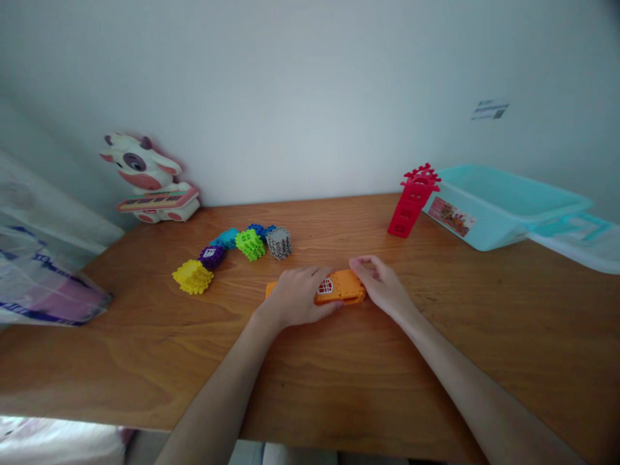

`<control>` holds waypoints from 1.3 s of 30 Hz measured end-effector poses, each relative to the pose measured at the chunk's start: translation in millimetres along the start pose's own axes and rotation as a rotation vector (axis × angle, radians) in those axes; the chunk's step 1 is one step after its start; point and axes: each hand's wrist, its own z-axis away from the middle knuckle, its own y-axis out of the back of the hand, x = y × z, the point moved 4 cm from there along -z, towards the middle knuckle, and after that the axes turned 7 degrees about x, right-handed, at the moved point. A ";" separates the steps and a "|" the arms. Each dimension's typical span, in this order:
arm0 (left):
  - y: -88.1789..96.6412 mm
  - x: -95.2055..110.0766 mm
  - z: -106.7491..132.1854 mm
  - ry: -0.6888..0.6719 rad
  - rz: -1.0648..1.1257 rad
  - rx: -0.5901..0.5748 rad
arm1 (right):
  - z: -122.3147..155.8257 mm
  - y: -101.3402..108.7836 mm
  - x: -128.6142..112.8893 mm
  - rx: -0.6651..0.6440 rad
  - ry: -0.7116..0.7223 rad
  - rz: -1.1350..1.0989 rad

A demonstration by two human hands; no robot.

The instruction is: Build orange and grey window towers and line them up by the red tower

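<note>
A: Where is the orange plastic block (345,287) now?

B: It lies flat on the wooden counter (121,368), near the middle, between the two hands. It has a small white window on top. A row of coloured blocks (250,245) stands to the far left of it.

A: And the hands, how are they?

B: The left hand (295,297) lies over the left part of the block, palm down, with the fingers close together. The right hand (382,284) is half open, and its fingertips (356,262) touch the right end. If they really grip it, I cannot tell.

A: How will it handle?

B: I think it is light, stiff and a little slippery on the wood. Better to take it by the two long edges.

A: Any writing?

B: The turquoise plastic bin (504,210) on the far right has a picture label (452,216), but I cannot read any words there, and the paper note (490,109) on the wall is also too small
</note>
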 end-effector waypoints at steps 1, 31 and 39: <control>1.8 -1.9 -0.5 0.023 0.013 0.020 | -2.0 3.4 -0.4 0.049 0.009 -0.038; -50.4 -18.9 -21.0 0.251 1.037 0.258 | -2.2 -4.9 14.1 0.017 0.566 0.203; -53.7 -24.7 -21.7 0.202 1.178 0.257 | -3.7 -7.7 9.8 -0.095 0.521 0.142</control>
